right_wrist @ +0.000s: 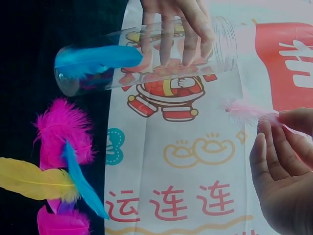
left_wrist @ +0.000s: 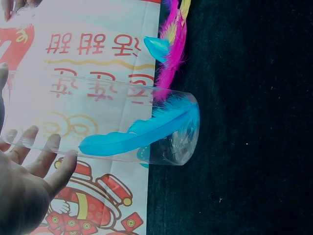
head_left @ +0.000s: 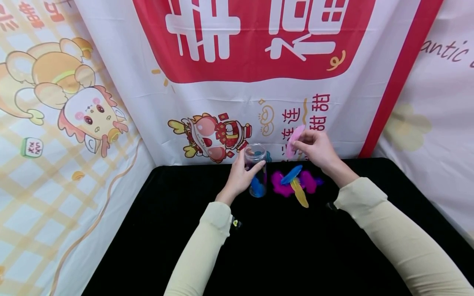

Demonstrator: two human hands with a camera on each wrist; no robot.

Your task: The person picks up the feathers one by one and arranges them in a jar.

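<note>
A clear jar [head_left: 262, 176] stands upright on the black tabletop with its top uncovered. My left hand [head_left: 240, 174] grips it around the upper part, thumb across the near side. Inside the jar a blue feather [left_wrist: 137, 132] leans against the wall, its lower end at the bottom. My right hand [head_left: 316, 148] pinches a pink feather [head_left: 295, 142] between thumb and fingers, to the right of the jar's mouth and a little higher. In the right wrist view, the pink feather's fluffy end points toward the jar, apart from it.
Right of the jar lies a loose pile with magenta feathers [head_left: 282, 185], a blue feather [head_left: 291, 174], a yellow feather [head_left: 299, 193] and a bit of purple. A printed white and red cloth [head_left: 207, 98] hangs just behind the black table [head_left: 281, 250].
</note>
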